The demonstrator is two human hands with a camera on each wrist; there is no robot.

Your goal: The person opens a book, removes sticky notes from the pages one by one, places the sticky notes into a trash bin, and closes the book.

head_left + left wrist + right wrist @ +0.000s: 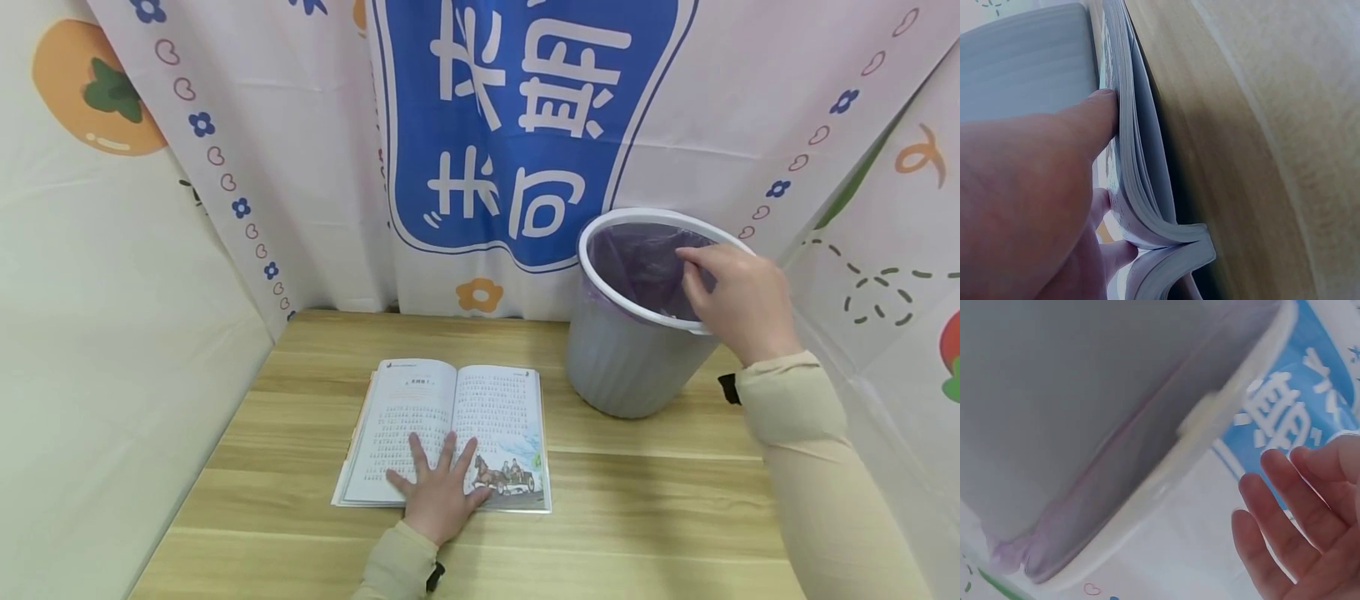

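An open book (487,392) lies on the wooden table, with printed text and a picture of a horse and cart on its right page. My left hand (438,496) rests on the lower part of the pages with its fingers spread. In the left wrist view, the thumb (1104,115) lies along the page edges of the book (1125,125). My right hand (742,296) is over the rim of a grey trash bin (630,367) lined with a purple bag (630,258). Its thumb and index fingertip are close together, the other fingers loosely bent, and nothing shows between them.
The bin stands on the wooden table (300,433), at the back right of the book. Behind the table hangs a white cloth (315,167) with a blue printed panel. Patterned cloths (112,250) also close off the left and right sides.
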